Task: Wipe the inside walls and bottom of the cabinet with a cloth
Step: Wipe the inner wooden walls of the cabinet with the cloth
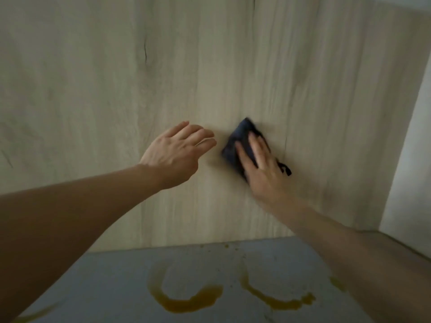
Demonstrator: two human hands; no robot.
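Note:
A dark blue cloth is bunched against the light wood back wall of the cabinet. My right hand presses it flat to the wall with straight, spread fingers; part of the cloth is hidden under the palm. My left hand is just left of the cloth, fingers straight and together, close to or touching the wall, holding nothing. The grey cabinet bottom lies below, marked by curved yellow-brown stains.
A pale right side wall closes the cabinet on the right. More yellow-brown stain runs under my right forearm, with small spots near the back edge of the bottom.

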